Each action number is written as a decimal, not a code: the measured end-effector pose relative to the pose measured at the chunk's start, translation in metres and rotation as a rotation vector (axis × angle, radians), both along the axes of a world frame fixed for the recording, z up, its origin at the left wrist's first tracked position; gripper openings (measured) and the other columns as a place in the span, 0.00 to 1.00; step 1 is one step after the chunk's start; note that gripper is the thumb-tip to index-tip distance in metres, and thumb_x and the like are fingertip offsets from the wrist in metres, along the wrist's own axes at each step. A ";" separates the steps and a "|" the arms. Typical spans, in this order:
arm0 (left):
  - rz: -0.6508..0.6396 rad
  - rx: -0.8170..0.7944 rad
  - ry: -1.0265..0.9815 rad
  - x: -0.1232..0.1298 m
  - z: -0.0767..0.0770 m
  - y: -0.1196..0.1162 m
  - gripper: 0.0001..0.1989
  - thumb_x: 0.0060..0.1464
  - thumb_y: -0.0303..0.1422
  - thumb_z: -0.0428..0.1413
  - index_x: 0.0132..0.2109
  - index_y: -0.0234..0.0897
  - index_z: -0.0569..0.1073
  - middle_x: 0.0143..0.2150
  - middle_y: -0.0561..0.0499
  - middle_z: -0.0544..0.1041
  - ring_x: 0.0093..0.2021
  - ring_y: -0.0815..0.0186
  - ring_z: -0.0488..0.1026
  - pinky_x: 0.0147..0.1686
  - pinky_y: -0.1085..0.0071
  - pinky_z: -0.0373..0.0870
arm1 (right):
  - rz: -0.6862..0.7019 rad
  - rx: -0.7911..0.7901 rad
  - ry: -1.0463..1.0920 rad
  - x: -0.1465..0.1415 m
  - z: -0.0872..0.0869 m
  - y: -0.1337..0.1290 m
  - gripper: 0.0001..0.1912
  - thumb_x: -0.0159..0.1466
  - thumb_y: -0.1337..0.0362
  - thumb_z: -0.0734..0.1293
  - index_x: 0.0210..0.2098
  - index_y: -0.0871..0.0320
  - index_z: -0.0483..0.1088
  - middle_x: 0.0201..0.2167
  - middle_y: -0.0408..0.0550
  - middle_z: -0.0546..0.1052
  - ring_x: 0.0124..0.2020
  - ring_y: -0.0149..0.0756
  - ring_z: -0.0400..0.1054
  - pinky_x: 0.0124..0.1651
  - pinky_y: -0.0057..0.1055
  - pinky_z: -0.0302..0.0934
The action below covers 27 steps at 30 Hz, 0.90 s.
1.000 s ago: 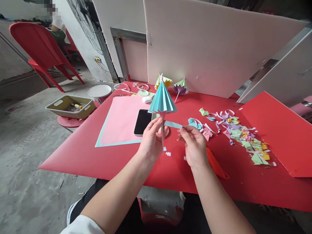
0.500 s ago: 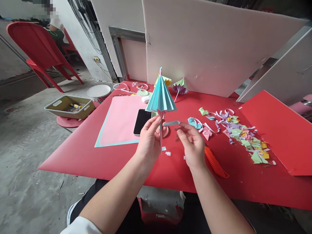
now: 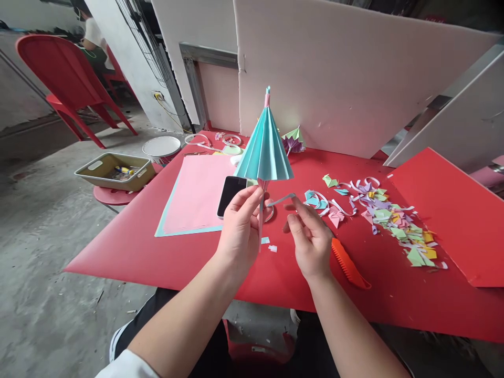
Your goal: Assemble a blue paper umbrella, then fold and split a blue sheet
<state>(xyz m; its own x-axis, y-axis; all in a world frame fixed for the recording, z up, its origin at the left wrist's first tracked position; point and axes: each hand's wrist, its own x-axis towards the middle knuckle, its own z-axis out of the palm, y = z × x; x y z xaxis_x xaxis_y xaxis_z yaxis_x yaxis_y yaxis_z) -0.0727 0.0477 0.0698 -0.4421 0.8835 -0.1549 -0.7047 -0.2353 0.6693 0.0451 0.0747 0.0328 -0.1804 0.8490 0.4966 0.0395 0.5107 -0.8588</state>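
Observation:
A turquoise pleated paper umbrella (image 3: 264,149) stands upright in front of me, its pink-and-blue tip pointing up. My left hand (image 3: 241,223) pinches the thin pink stick below the canopy between thumb and fingers. A narrow pale strip (image 3: 280,200) runs from beside that stick to my right hand (image 3: 311,236). The strip's far end lies at my right index fingertip, and the other fingers are curled with the thumb a little apart. What exactly grips that end is partly hidden.
On the red table (image 3: 189,262) lie pink paper sheets (image 3: 192,194), a phone (image 3: 231,195), an orange cutter (image 3: 348,262) and heaped paper scraps (image 3: 397,220). A green-purple paper umbrella (image 3: 293,140) stands behind. A basket (image 3: 114,173) is at left; a person (image 3: 96,39) sits beyond.
The turquoise umbrella now appears larger and its tip higher. The strip has turned more edge-on, and my right hand has shifted slightly, staying at its far end.

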 end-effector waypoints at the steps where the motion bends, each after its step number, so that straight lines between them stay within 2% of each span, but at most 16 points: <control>1: 0.000 0.012 0.001 0.000 0.000 -0.001 0.09 0.43 0.31 0.64 0.32 0.37 0.72 0.30 0.57 0.71 0.27 0.76 0.71 0.30 0.81 0.68 | 0.002 0.008 -0.009 0.000 0.000 -0.001 0.20 0.61 0.65 0.62 0.51 0.41 0.66 0.39 0.43 0.73 0.33 0.31 0.67 0.33 0.31 0.66; 6: -0.001 0.038 0.022 0.002 0.000 -0.002 0.07 0.44 0.31 0.63 0.32 0.37 0.72 0.31 0.57 0.72 0.27 0.76 0.71 0.29 0.80 0.68 | 0.007 -0.024 -0.056 -0.002 0.001 -0.002 0.21 0.62 0.63 0.61 0.55 0.42 0.63 0.39 0.43 0.72 0.30 0.30 0.66 0.31 0.30 0.65; 10: 0.021 0.068 0.081 0.001 0.002 -0.004 0.06 0.45 0.31 0.63 0.32 0.37 0.73 0.30 0.56 0.72 0.27 0.75 0.71 0.28 0.79 0.67 | -0.011 -0.118 -0.037 0.004 0.007 0.001 0.29 0.62 0.61 0.61 0.61 0.42 0.50 0.39 0.43 0.71 0.23 0.25 0.63 0.29 0.29 0.65; 12: 0.045 0.095 0.127 0.000 0.002 -0.005 0.05 0.46 0.30 0.62 0.32 0.38 0.73 0.31 0.55 0.73 0.27 0.75 0.71 0.29 0.79 0.68 | -0.120 -0.008 -0.052 0.010 0.013 0.001 0.28 0.62 0.63 0.63 0.59 0.40 0.54 0.39 0.43 0.71 0.26 0.27 0.64 0.30 0.30 0.66; 15: 0.062 0.111 0.213 0.004 0.000 -0.005 0.05 0.46 0.30 0.62 0.32 0.38 0.73 0.30 0.54 0.75 0.27 0.73 0.72 0.29 0.77 0.68 | -0.295 0.397 -0.177 0.016 0.024 -0.005 0.21 0.57 0.69 0.67 0.48 0.42 0.69 0.38 0.44 0.72 0.35 0.32 0.67 0.36 0.32 0.67; 17: 0.056 0.096 0.268 0.008 -0.003 -0.006 0.06 0.45 0.31 0.63 0.32 0.38 0.73 0.29 0.54 0.75 0.28 0.72 0.73 0.30 0.76 0.69 | -0.332 0.615 -0.287 0.016 0.030 -0.008 0.18 0.54 0.71 0.70 0.42 0.46 0.72 0.37 0.45 0.73 0.37 0.35 0.68 0.39 0.33 0.67; 18: 0.050 0.087 0.286 0.011 -0.004 -0.006 0.06 0.45 0.31 0.63 0.32 0.38 0.74 0.29 0.54 0.76 0.28 0.72 0.73 0.30 0.77 0.69 | -0.339 0.676 -0.333 0.015 0.031 -0.008 0.17 0.54 0.72 0.70 0.41 0.48 0.73 0.35 0.45 0.74 0.37 0.35 0.68 0.39 0.33 0.67; 21: 0.021 0.082 0.311 0.016 -0.008 -0.006 0.05 0.46 0.30 0.62 0.32 0.39 0.74 0.29 0.55 0.76 0.28 0.72 0.73 0.30 0.78 0.70 | -0.361 0.737 -0.406 0.011 0.032 -0.005 0.12 0.54 0.73 0.70 0.37 0.53 0.73 0.32 0.45 0.76 0.35 0.35 0.68 0.40 0.33 0.67; 27: 0.015 0.080 0.349 0.019 -0.012 -0.005 0.05 0.47 0.30 0.62 0.33 0.37 0.74 0.30 0.53 0.76 0.30 0.70 0.74 0.32 0.75 0.71 | -0.340 0.779 -0.398 0.012 0.028 0.003 0.09 0.53 0.75 0.69 0.31 0.56 0.72 0.27 0.45 0.76 0.32 0.34 0.68 0.37 0.31 0.68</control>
<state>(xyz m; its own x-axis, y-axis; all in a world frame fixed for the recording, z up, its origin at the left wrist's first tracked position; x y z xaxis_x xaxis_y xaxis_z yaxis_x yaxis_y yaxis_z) -0.0535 0.0426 0.0577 -0.4696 0.8795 0.0771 -0.4330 -0.3056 0.8480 0.0574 0.0779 0.0606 -0.2622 0.3413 0.9026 0.5095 0.8434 -0.1709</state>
